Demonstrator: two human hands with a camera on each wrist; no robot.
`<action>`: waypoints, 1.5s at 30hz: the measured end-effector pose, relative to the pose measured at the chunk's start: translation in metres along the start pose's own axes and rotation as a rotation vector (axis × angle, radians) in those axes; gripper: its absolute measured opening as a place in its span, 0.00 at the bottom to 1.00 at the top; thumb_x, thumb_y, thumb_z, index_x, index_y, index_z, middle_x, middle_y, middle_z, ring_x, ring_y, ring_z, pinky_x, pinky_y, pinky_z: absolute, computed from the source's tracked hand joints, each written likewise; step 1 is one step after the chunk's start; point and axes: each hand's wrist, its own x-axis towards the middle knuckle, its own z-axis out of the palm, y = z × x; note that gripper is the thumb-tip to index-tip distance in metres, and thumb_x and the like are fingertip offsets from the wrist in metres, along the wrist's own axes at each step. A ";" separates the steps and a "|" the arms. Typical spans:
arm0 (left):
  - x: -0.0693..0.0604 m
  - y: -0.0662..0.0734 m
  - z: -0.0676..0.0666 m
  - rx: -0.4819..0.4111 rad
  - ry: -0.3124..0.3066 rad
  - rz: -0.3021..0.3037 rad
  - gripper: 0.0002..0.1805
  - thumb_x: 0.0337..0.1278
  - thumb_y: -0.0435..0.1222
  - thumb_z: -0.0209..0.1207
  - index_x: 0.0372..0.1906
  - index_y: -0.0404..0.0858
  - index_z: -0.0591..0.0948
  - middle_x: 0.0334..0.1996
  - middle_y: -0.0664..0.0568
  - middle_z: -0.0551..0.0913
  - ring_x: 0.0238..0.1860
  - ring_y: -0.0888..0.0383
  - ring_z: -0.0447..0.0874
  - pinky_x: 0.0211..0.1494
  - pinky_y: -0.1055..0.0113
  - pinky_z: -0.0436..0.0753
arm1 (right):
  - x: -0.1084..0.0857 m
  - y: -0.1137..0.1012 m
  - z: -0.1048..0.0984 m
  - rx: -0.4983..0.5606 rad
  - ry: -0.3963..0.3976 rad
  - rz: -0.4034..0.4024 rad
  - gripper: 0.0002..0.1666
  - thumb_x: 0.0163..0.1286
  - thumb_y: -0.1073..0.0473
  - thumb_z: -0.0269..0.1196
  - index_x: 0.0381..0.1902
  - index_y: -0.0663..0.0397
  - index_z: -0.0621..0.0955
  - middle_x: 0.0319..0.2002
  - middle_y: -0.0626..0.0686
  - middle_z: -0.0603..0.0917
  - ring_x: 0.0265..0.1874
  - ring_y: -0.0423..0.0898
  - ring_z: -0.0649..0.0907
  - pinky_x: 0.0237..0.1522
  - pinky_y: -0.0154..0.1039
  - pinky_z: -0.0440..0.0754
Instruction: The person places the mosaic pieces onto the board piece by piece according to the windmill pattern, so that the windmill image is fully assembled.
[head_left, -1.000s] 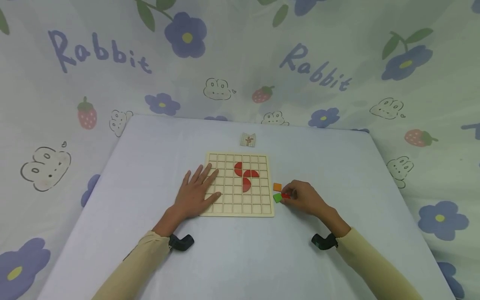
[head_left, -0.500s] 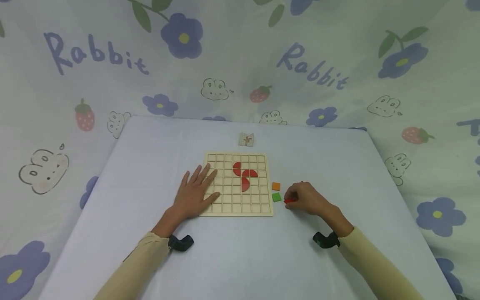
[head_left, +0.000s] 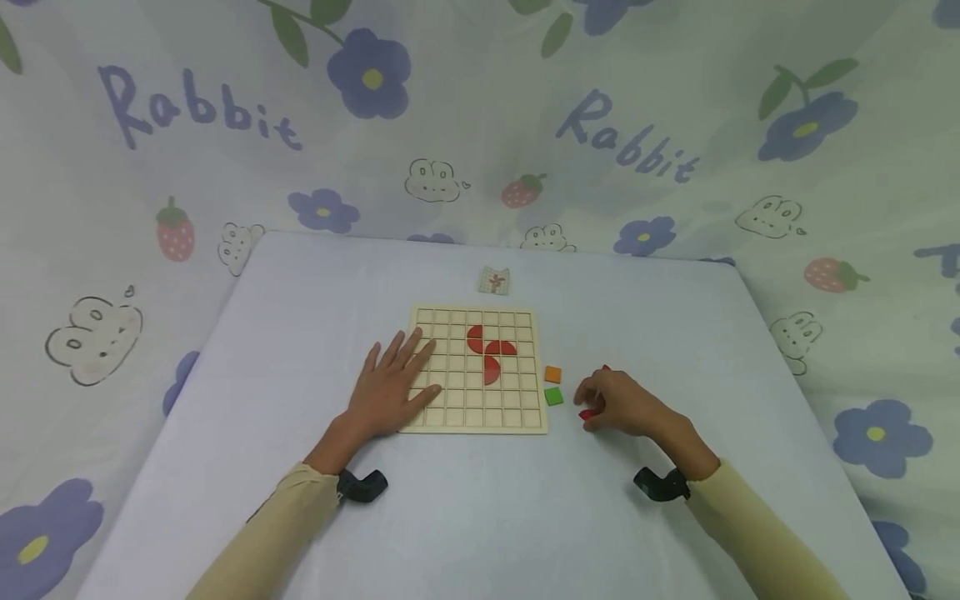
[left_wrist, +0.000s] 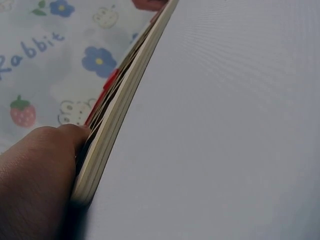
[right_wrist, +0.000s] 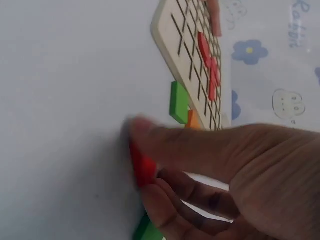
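Note:
My left hand (head_left: 388,388) rests spread on the left side of a wooden grid board (head_left: 475,421), thumb and fingers straight. Several red rounded tiles (head_left: 491,370) lie in the board's cells, forming curved shapes. To the right of the board, my right hand (head_left: 628,403) pinches a red tile (right_wrist: 144,165) between thumb and fingers, low over the table. Its full outline is hidden by the fingers. An orange square tile (head_left: 552,374) and a green square tile (head_left: 553,396) lie between the board and this hand.
Beyond the board lies a small card (head_left: 494,281) with a grid and a red pattern. Another green piece (right_wrist: 148,229) shows beneath the right fingers in the right wrist view. A red bit (head_left: 606,367) peeks out behind the right hand. A printed curtain stands behind the table.
My right hand has drawn the red tile away from the green tile, to the right and slightly nearer me. The left hand and the board have stayed in place.

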 end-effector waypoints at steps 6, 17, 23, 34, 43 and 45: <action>0.000 -0.001 -0.002 0.000 0.001 -0.004 0.43 0.68 0.65 0.39 0.79 0.46 0.54 0.78 0.47 0.46 0.77 0.45 0.39 0.73 0.41 0.40 | 0.000 -0.002 -0.001 0.010 -0.031 -0.009 0.14 0.51 0.67 0.77 0.35 0.52 0.85 0.28 0.44 0.81 0.28 0.42 0.79 0.33 0.36 0.81; 0.002 -0.001 -0.003 -0.001 -0.005 -0.008 0.42 0.68 0.65 0.39 0.79 0.47 0.53 0.79 0.48 0.45 0.77 0.46 0.38 0.73 0.41 0.39 | 0.005 -0.005 -0.012 0.008 -0.104 -0.066 0.08 0.56 0.67 0.74 0.31 0.51 0.87 0.24 0.44 0.80 0.26 0.42 0.76 0.29 0.37 0.77; 0.002 -0.001 -0.003 0.006 -0.003 -0.009 0.43 0.68 0.66 0.39 0.79 0.47 0.53 0.79 0.48 0.45 0.77 0.46 0.38 0.73 0.41 0.39 | 0.013 -0.008 -0.012 0.014 0.000 -0.084 0.07 0.58 0.68 0.73 0.32 0.52 0.87 0.29 0.43 0.81 0.31 0.43 0.76 0.34 0.38 0.78; 0.000 -0.001 0.001 -0.004 -0.006 -0.004 0.43 0.68 0.66 0.38 0.79 0.47 0.53 0.79 0.48 0.44 0.77 0.45 0.38 0.73 0.41 0.39 | 0.046 -0.033 0.001 0.290 0.221 -0.113 0.04 0.60 0.61 0.73 0.32 0.50 0.86 0.29 0.44 0.85 0.29 0.45 0.83 0.34 0.39 0.82; -0.001 0.000 0.001 -0.004 0.000 -0.006 0.43 0.68 0.65 0.39 0.79 0.47 0.54 0.79 0.48 0.45 0.77 0.45 0.39 0.73 0.41 0.39 | 0.075 -0.063 0.020 0.390 0.296 -0.178 0.06 0.64 0.60 0.70 0.39 0.54 0.88 0.32 0.45 0.86 0.31 0.44 0.83 0.36 0.39 0.83; -0.001 0.001 0.000 0.000 -0.006 -0.008 0.43 0.68 0.65 0.39 0.79 0.47 0.53 0.79 0.48 0.45 0.77 0.45 0.39 0.73 0.41 0.39 | 0.081 -0.069 0.023 0.390 0.313 -0.205 0.07 0.64 0.61 0.70 0.39 0.55 0.88 0.32 0.45 0.86 0.32 0.43 0.84 0.37 0.39 0.83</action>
